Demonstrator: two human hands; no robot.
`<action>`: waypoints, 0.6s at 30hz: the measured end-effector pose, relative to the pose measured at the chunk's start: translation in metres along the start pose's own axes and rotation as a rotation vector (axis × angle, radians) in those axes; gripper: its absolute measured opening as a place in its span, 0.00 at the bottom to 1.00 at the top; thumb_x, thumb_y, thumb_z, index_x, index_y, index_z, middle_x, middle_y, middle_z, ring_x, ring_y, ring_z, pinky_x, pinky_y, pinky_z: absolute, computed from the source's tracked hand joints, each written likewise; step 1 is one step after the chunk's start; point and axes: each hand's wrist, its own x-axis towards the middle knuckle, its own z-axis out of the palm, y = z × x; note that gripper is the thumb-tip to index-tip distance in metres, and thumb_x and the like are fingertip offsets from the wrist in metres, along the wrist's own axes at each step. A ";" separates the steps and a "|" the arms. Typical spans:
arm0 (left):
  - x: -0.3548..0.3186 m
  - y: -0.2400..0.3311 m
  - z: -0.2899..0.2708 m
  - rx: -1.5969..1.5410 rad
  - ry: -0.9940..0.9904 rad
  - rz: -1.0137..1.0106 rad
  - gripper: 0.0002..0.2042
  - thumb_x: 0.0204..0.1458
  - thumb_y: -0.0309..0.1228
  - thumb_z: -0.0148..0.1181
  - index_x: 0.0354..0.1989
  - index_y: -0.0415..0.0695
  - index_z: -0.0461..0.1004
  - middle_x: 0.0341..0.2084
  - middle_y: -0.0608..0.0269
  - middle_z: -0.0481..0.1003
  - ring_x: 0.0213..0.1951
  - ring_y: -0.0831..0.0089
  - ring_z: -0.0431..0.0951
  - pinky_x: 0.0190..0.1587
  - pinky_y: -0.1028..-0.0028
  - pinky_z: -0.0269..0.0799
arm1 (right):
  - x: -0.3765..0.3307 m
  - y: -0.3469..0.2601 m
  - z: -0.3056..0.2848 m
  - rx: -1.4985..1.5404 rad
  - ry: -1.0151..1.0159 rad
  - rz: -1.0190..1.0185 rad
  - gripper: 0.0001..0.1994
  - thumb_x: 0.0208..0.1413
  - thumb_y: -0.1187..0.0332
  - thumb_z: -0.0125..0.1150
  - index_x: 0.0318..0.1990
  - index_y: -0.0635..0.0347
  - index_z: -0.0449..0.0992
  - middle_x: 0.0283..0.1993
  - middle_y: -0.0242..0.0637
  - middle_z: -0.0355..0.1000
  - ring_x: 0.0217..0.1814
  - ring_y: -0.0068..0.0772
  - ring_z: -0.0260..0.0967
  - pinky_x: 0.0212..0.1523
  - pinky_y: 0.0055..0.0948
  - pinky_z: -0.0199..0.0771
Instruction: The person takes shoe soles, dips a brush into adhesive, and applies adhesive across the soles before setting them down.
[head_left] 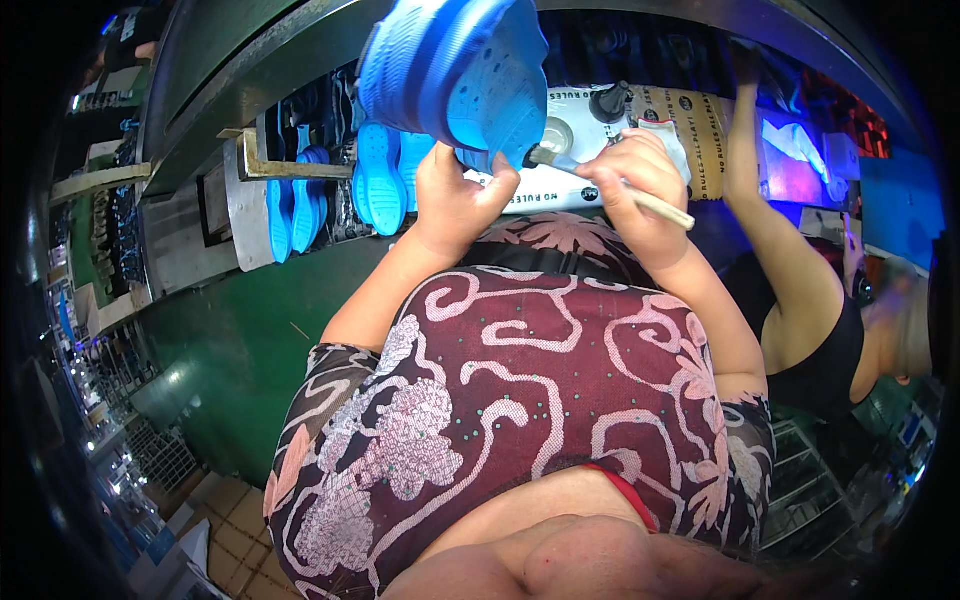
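Note:
Held up close at the top middle is a blue shoe sole (425,75) with a ridged side wall and small pits on its face. My left hand (455,200) grips its lower end, thumb raised at the edge. In my right hand (640,185) is a flat paintbrush (655,205) with a pale wooden handle. Its bristles meet or nearly meet the sole's lower right edge; whether they touch is hard to tell. Just behind the brush stands a small round dish (557,135), partly hidden. Past it is a dark conical object (610,102).
More blue soles (381,185) lie on the bench to the left, beside a wooden bar (290,170). Printed white and brown sheeting (710,145) covers the worktop. At right, a co-worker's bare arm (745,150) reaches toward the bench, near a brightly lit blue-violet area (795,150).

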 end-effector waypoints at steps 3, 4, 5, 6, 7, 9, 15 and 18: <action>0.001 0.002 0.001 0.032 -0.009 -0.019 0.18 0.35 0.20 0.60 0.39 0.37 0.67 0.24 0.56 0.74 0.24 0.70 0.75 0.28 0.74 0.70 | 0.001 0.002 -0.002 -0.045 -0.068 -0.023 0.06 0.47 0.70 0.59 0.22 0.59 0.74 0.20 0.33 0.69 0.23 0.33 0.64 0.35 0.31 0.60; 0.002 0.002 0.002 0.019 0.002 -0.030 0.18 0.35 0.20 0.60 0.39 0.37 0.67 0.24 0.55 0.74 0.24 0.70 0.76 0.28 0.74 0.70 | 0.001 0.004 -0.005 -0.065 -0.074 -0.028 0.06 0.47 0.70 0.60 0.22 0.59 0.75 0.19 0.33 0.68 0.23 0.33 0.64 0.35 0.31 0.59; 0.003 0.002 0.003 0.005 0.014 -0.039 0.18 0.35 0.20 0.60 0.38 0.37 0.67 0.24 0.55 0.74 0.24 0.69 0.76 0.28 0.74 0.70 | 0.001 0.006 -0.008 -0.086 -0.080 -0.033 0.05 0.46 0.70 0.60 0.22 0.59 0.75 0.19 0.33 0.68 0.23 0.33 0.64 0.35 0.30 0.59; 0.003 0.000 0.002 0.005 0.015 -0.035 0.18 0.35 0.20 0.60 0.38 0.37 0.67 0.24 0.55 0.74 0.24 0.69 0.76 0.28 0.74 0.70 | 0.001 0.007 -0.013 -0.087 -0.077 -0.036 0.05 0.46 0.70 0.60 0.22 0.59 0.75 0.19 0.33 0.68 0.23 0.33 0.64 0.35 0.30 0.59; 0.002 -0.003 0.001 0.014 -0.016 -0.061 0.18 0.36 0.20 0.60 0.39 0.37 0.66 0.25 0.55 0.74 0.25 0.70 0.76 0.30 0.74 0.71 | 0.000 0.007 -0.020 -0.085 -0.055 -0.028 0.05 0.47 0.71 0.59 0.22 0.59 0.75 0.19 0.33 0.68 0.23 0.33 0.63 0.35 0.30 0.59; 0.009 -0.003 0.001 0.011 -0.051 -0.062 0.17 0.37 0.20 0.59 0.39 0.37 0.66 0.26 0.55 0.74 0.27 0.70 0.76 0.31 0.74 0.71 | -0.006 0.011 -0.035 -0.103 0.024 -0.024 0.06 0.49 0.72 0.56 0.23 0.61 0.76 0.19 0.33 0.68 0.24 0.32 0.63 0.35 0.29 0.60; 0.047 0.032 -0.016 -0.630 -0.276 -0.450 0.29 0.45 0.28 0.60 0.54 0.35 0.54 0.44 0.50 0.69 0.39 0.68 0.74 0.44 0.70 0.70 | -0.040 0.015 -0.060 -0.045 0.265 0.318 0.13 0.56 0.70 0.48 0.24 0.66 0.75 0.22 0.36 0.70 0.27 0.32 0.66 0.49 0.33 0.64; 0.079 0.045 -0.019 -0.824 -0.709 -0.720 0.40 0.41 0.34 0.65 0.60 0.34 0.48 0.45 0.51 0.68 0.37 0.72 0.76 0.25 0.81 0.74 | -0.054 0.021 -0.073 -0.068 0.321 0.337 0.14 0.56 0.69 0.48 0.24 0.66 0.74 0.22 0.36 0.71 0.28 0.32 0.68 0.49 0.34 0.63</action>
